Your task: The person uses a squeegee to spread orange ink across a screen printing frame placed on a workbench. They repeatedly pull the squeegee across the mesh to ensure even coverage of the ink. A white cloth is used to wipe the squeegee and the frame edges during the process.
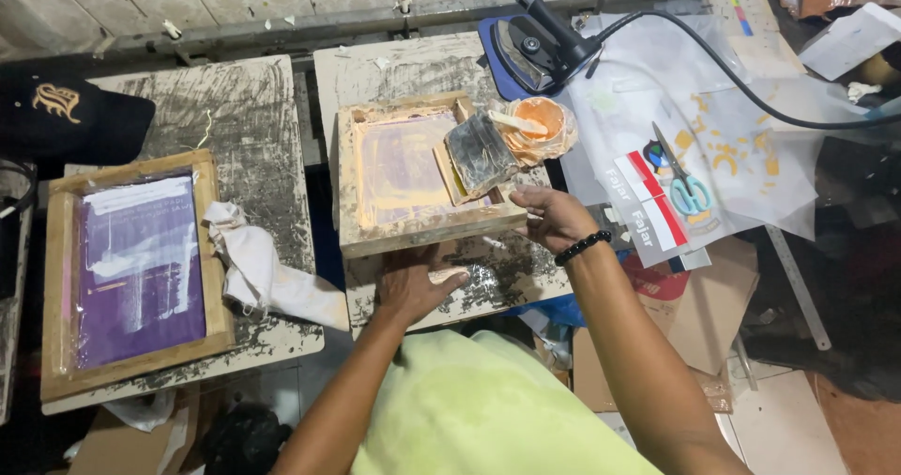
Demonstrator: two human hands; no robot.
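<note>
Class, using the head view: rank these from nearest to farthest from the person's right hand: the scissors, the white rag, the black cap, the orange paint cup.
From the right hand:
1. Orange paint cup, just above it by the frame corner.
2. Scissors, farther right on the plastic sheet.
3. White rag, left, on the next table.
4. Black cap, far left corner.

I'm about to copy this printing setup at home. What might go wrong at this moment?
The squeegee lies loose inside the wooden screen frame, so it may slide or smear orange ink if the frame tips. The right hand grips only the frame's corner while the left hand lies flat under its front edge, so the frame might shift. The ink cup sits close beside it and might get knocked.
</note>
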